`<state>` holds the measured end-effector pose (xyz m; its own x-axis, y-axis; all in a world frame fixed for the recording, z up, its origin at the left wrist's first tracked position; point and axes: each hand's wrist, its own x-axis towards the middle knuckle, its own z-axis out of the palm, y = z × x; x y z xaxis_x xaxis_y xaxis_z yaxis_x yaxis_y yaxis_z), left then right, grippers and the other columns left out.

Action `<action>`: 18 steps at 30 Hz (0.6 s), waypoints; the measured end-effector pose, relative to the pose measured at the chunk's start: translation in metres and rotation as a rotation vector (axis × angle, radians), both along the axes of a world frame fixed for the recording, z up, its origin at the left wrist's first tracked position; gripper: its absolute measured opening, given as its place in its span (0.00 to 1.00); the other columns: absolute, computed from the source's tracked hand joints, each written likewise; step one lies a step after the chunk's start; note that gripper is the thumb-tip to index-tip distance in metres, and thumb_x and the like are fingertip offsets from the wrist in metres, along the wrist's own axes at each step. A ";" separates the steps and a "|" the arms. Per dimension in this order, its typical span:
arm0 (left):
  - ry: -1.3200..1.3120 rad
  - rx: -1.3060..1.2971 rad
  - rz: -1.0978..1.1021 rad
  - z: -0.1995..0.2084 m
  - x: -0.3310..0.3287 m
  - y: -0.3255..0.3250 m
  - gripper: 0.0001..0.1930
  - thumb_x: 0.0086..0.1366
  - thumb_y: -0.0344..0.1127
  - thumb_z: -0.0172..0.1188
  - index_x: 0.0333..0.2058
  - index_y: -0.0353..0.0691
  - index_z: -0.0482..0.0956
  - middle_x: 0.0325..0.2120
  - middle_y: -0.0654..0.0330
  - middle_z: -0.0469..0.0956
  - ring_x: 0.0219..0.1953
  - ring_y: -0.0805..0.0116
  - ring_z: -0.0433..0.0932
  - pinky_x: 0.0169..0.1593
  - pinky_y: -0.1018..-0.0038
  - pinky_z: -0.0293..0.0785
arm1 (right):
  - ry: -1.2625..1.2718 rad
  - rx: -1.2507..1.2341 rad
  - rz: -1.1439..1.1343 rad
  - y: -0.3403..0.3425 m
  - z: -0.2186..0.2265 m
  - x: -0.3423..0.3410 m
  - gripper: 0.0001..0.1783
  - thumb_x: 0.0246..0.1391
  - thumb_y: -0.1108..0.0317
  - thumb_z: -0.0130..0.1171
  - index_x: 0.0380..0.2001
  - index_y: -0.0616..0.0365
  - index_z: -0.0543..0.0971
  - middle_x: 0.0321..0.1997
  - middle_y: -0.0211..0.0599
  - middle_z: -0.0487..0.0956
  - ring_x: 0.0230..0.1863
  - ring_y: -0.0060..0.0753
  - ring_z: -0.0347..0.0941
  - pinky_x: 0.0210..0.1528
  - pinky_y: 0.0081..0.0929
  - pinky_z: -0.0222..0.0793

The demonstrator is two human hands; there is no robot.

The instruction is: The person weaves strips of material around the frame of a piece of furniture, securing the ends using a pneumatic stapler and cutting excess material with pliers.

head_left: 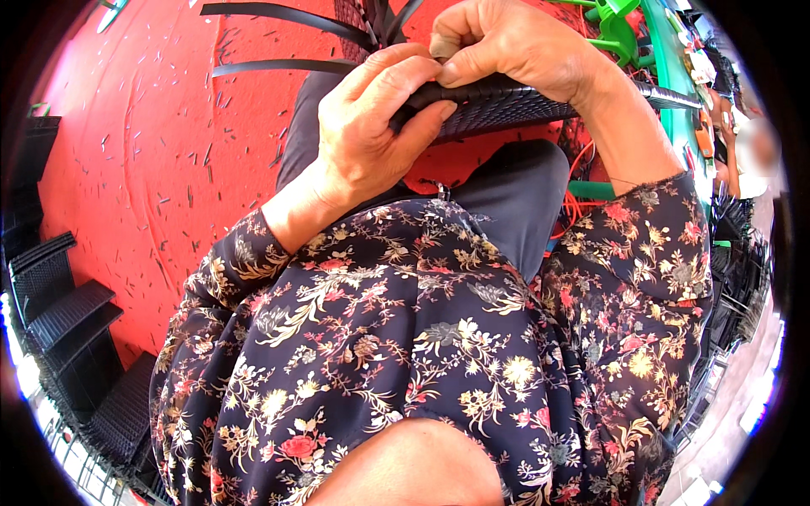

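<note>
A black woven panel (502, 114) made of flat strips lies across in front of me, above my knees. My left hand (367, 126) grips its near left edge, with the thumb underneath and the fingers bent over the top. Close against it, my right hand (519, 46) is in a pinch at the same edge, thumb and forefinger pressed together. What the pinch holds is hidden between the fingers. Several loose black strips (283, 67) stick out to the left from the weave, their far ends free.
Short dark offcuts lie scattered over the red floor (169, 169). Stacked black woven pieces (72, 312) stand at the left. A bright green plastic chair (616, 34) and a green-edged table (666, 67) are at the upper right. Another person (742, 156) sits beyond it.
</note>
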<state>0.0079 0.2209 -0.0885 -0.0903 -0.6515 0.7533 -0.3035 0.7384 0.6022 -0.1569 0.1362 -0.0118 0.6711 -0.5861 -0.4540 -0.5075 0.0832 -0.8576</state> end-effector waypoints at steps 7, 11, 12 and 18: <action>0.023 0.013 -0.039 -0.004 0.000 0.001 0.15 0.46 0.23 0.67 0.34 0.34 0.75 0.34 0.53 0.77 0.34 0.58 0.78 0.37 0.72 0.76 | -0.025 -0.008 -0.013 0.000 -0.001 0.001 0.04 0.45 0.77 0.60 0.28 0.66 0.78 0.26 0.30 0.78 0.29 0.19 0.71 0.33 0.17 0.66; 0.012 -0.011 -0.053 -0.003 0.000 -0.003 0.14 0.46 0.23 0.67 0.33 0.34 0.75 0.34 0.53 0.77 0.33 0.58 0.78 0.37 0.72 0.76 | -0.144 -0.120 -0.124 0.009 0.006 -0.005 0.04 0.47 0.76 0.60 0.29 0.66 0.79 0.27 0.29 0.78 0.30 0.18 0.71 0.33 0.16 0.66; 0.022 -0.001 -0.049 -0.003 0.000 -0.003 0.14 0.46 0.23 0.67 0.33 0.35 0.75 0.34 0.53 0.77 0.33 0.58 0.79 0.37 0.72 0.76 | -0.169 -0.106 -0.109 0.011 0.007 -0.008 0.05 0.47 0.76 0.60 0.30 0.65 0.79 0.27 0.29 0.78 0.29 0.17 0.70 0.33 0.16 0.65; 0.002 0.047 0.009 -0.002 0.002 0.003 0.15 0.46 0.24 0.68 0.33 0.35 0.74 0.35 0.52 0.77 0.33 0.58 0.79 0.37 0.73 0.76 | -0.111 -0.119 -0.061 0.024 0.012 -0.001 0.06 0.49 0.72 0.61 0.31 0.63 0.80 0.25 0.25 0.77 0.26 0.13 0.68 0.29 0.15 0.64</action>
<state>0.0103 0.2236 -0.0910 -0.0831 -0.6867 0.7222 -0.3091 0.7067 0.6364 -0.1582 0.1599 -0.0002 0.6749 -0.6725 -0.3037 -0.4063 0.0049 -0.9137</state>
